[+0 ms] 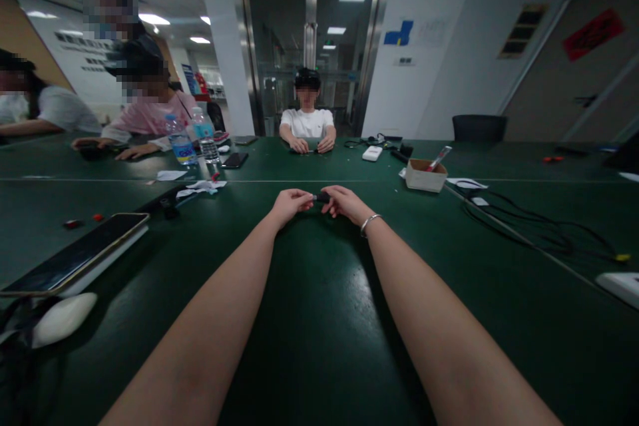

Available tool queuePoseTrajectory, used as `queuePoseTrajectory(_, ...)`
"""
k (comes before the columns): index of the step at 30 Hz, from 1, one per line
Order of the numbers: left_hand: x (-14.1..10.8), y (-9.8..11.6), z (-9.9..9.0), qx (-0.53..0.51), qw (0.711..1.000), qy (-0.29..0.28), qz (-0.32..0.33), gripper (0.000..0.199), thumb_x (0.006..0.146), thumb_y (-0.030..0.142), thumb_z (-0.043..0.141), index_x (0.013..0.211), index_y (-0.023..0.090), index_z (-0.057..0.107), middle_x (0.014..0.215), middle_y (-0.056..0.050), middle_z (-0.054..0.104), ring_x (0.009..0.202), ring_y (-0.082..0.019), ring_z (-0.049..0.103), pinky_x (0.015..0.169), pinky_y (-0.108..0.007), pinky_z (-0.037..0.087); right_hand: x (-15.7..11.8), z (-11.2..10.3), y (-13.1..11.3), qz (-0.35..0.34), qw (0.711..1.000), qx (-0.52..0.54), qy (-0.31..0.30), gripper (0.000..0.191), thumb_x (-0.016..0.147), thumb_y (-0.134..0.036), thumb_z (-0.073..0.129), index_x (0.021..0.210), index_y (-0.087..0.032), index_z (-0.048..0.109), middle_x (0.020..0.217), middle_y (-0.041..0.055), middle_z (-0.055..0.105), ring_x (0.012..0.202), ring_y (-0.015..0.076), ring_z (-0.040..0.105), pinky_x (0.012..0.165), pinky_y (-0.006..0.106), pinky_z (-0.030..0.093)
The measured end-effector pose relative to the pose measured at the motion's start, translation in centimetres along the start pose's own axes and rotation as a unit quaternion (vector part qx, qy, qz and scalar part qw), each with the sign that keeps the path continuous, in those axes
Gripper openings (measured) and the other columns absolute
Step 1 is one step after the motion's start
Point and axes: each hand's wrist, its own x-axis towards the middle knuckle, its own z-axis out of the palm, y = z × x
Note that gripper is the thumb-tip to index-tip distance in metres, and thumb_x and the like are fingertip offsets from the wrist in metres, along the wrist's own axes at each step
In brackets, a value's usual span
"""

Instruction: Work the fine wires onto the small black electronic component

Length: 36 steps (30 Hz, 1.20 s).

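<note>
Both my hands meet over the dark green table point(309, 266), a little below the middle of the view. Between them lies a small black object with a lighter, greyish left end point(322, 198). My left hand point(291, 207) pinches the lighter end between thumb and fingers. The fingers of my right hand point(344, 203) are closed round the black part. A silver bracelet circles my right wrist. What exactly the small object is cannot be made out.
A phone point(80, 256) on a white box and a white mouse-shaped item point(64, 318) lie at left. Two water bottles point(204, 136) stand behind paper scraps. Right are a small box point(426, 175) and black cables point(529, 213). People sit across and at far left.
</note>
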Motion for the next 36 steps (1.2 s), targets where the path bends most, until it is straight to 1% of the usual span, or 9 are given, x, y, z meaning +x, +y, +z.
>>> queuePoseTrajectory(4, 0.02, 0.02, 0.02, -0.004, 1.0, 0.005, -0.002, 0.018, 0.067, 0.019, 0.076, 0.076, 0.007, 0.065, 0.066, -0.006, 0.066, 0.062, -0.011, 0.063, 0.069, -0.026, 0.052, -0.31, -0.18, -0.02, -0.042, 0.998, 0.039, 0.002, 0.055, 0.077, -0.013, 0.067, 0.123, -0.028, 0.041, 0.091, -0.001, 0.06, 0.044, 0.0038, 0.055, 0.044, 0.018, 0.051)
queuePoseTrajectory(8, 0.04, 0.03, 0.05, -0.006, 1.0, 0.001, -0.003, 0.018, 0.067, 0.019, 0.076, 0.076, 0.007, 0.065, 0.066, -0.006, 0.066, 0.063, -0.011, 0.063, 0.068, -0.026, 0.051, -0.26, -0.11, -0.05, -0.007, 0.999, 0.036, 0.021, 0.032, 0.088, -0.034, 0.057, 0.115, -0.018, 0.048, 0.075, 0.0011, 0.061, 0.041, 0.0064, 0.053, 0.041, 0.019, 0.049)
queuePoseTrajectory(11, 0.07, -0.06, -0.02, -0.011, 1.0, 0.003, 0.002, 0.018, 0.067, 0.018, 0.076, 0.076, 0.007, 0.065, 0.066, -0.006, 0.066, 0.062, -0.011, 0.063, 0.067, -0.025, 0.051, -0.29, -0.3, -0.04, -0.003, 0.999, 0.036, -0.008, 0.023, 0.09, -0.027, 0.054, 0.109, -0.015, 0.051, 0.068, 0.0017, 0.062, 0.04, 0.0069, 0.051, 0.041, 0.02, 0.049)
queuePoseTrajectory(15, 0.09, -0.07, -0.05, -0.015, 1.0, 0.006, 0.001, 0.017, 0.067, 0.017, 0.076, 0.076, 0.007, 0.065, 0.066, -0.006, 0.066, 0.062, -0.011, 0.063, 0.066, -0.025, 0.051, -0.55, -0.67, -0.05, -0.032, 0.995, 0.088, -0.018, 0.054, 0.073, -0.003, 0.066, 0.117, -0.025, 0.045, 0.081, -0.0041, 0.061, 0.046, 0.0049, 0.056, 0.053, 0.022, 0.055)
queuePoseTrajectory(20, 0.03, 0.04, 0.11, -0.014, 1.0, 0.007, -0.001, 0.013, 0.069, 0.014, 0.074, 0.075, 0.007, 0.065, 0.065, -0.005, 0.065, 0.061, -0.011, 0.063, 0.065, -0.024, 0.051, -0.19, -0.32, 0.02, -0.007, 0.999, 0.049, 0.006, 0.018, 0.089, -0.026, 0.055, 0.103, -0.016, 0.052, 0.065, -0.0012, 0.058, 0.04, 0.0065, 0.052, 0.045, 0.022, 0.052)
queuePoseTrajectory(22, 0.05, 0.01, 0.11, -0.015, 1.0, 0.012, -0.002, 0.012, 0.069, 0.013, 0.073, 0.075, 0.007, 0.065, 0.065, -0.006, 0.065, 0.06, -0.01, 0.062, 0.065, -0.024, 0.051, -0.09, -0.29, 0.06, -0.006, 0.999, 0.033, -0.001, 0.013, 0.09, -0.022, 0.052, 0.1, -0.014, 0.053, 0.065, 0.0008, 0.06, 0.038, 0.0061, 0.05, 0.042, 0.02, 0.05)
queuePoseTrajectory(26, 0.14, -0.12, 0.03, -0.011, 1.0, 0.01, -0.003, 0.011, 0.07, 0.014, 0.072, 0.075, 0.007, 0.065, 0.064, -0.006, 0.066, 0.06, -0.01, 0.062, 0.066, -0.025, 0.052, -0.25, -0.49, 0.08, -0.034, 0.997, 0.07, -0.015, 0.039, 0.077, -0.007, 0.063, 0.111, -0.021, 0.049, 0.082, -0.0019, 0.062, 0.043, 0.0046, 0.055, 0.048, 0.021, 0.054)
queuePoseTrajectory(32, 0.21, -0.15, 0.05, -0.011, 1.0, 0.007, 0.002, 0.013, 0.069, 0.015, 0.073, 0.075, 0.008, 0.065, 0.064, -0.006, 0.066, 0.061, -0.011, 0.062, 0.066, -0.025, 0.052, -0.17, -0.19, -0.05, -0.007, 0.999, 0.036, -0.003, 0.012, 0.089, -0.019, 0.055, 0.099, -0.013, 0.054, 0.064, 0.0012, 0.063, 0.038, 0.0062, 0.051, 0.042, 0.02, 0.051)
queuePoseTrajectory(36, 0.1, -0.06, 0.07, -0.007, 1.0, 0.01, 0.002, 0.014, 0.068, 0.016, 0.074, 0.076, 0.008, 0.064, 0.064, -0.006, 0.065, 0.061, -0.011, 0.062, 0.064, -0.024, 0.051, -0.16, -0.17, -0.08, -0.021, 0.999, 0.05, -0.004, 0.026, 0.081, -0.007, 0.062, 0.104, -0.016, 0.054, 0.061, -0.003, 0.062, 0.038, 0.0064, 0.051, 0.043, 0.02, 0.053)
